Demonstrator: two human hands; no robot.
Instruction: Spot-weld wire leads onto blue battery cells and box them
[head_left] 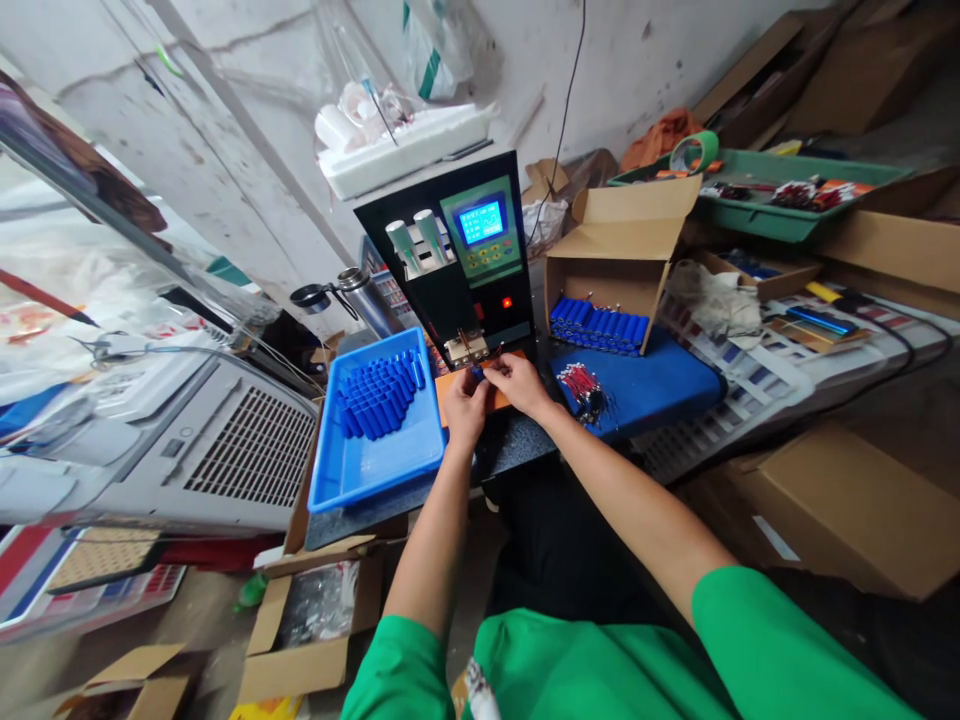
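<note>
Both hands meet over an orange block [498, 399] at the foot of a black machine [491, 270] with a lit blue screen. My left hand [465, 403] has its fingers closed round a small blue cell [478, 373], mostly covered by the fingers. My right hand [516, 384] pinches at the same spot from the right; what lies between its fingertips is too small to name. Just above the fingertips are the machine's thin metal tips [469, 345]. Left of my left hand, a blue tray [375, 462] holds several blue cells [379, 395].
To the right, an open cardboard box [622, 235] holds blue cells, with a bundle of red and black wires [583, 392] before it. An open steel flask [367, 300] stands behind the tray. A green tray [787, 215] lies at the back right.
</note>
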